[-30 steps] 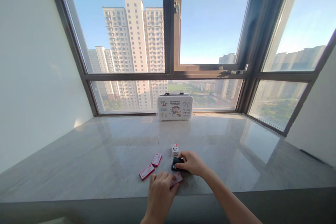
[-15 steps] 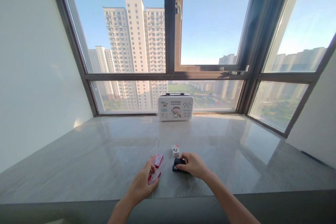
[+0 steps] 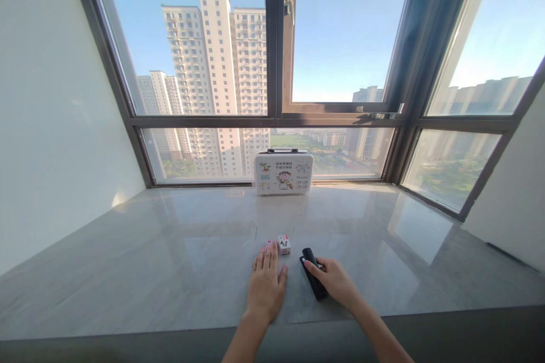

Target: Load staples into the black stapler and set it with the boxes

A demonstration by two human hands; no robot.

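My left hand (image 3: pixel 267 286) lies palm down with its fingers stretched out, over a small pink-and-white box (image 3: pixel 268 247). Only the far end of that box shows; a second such box is out of sight, perhaps under the palm. Just right of my fingertips stands a small white box (image 3: pixel 284 244) with a dark drawing on its front and red marks on top. In my right hand (image 3: pixel 336 282) is a black stapler (image 3: pixel 314 277), gripped from the right side, its far end angled away to the left.
A white carry case (image 3: pixel 284 173) with cartoon prints and a dark handle stands upright against the window at the back. The grey marble sill (image 3: pixel 170 261) ends in a front edge near my wrists. White walls rise at both sides.
My left hand has moved right and flattened over the pink-and-white boxes, which have shifted toward the white box. My right hand has moved right and turned the stapler to point away from me.
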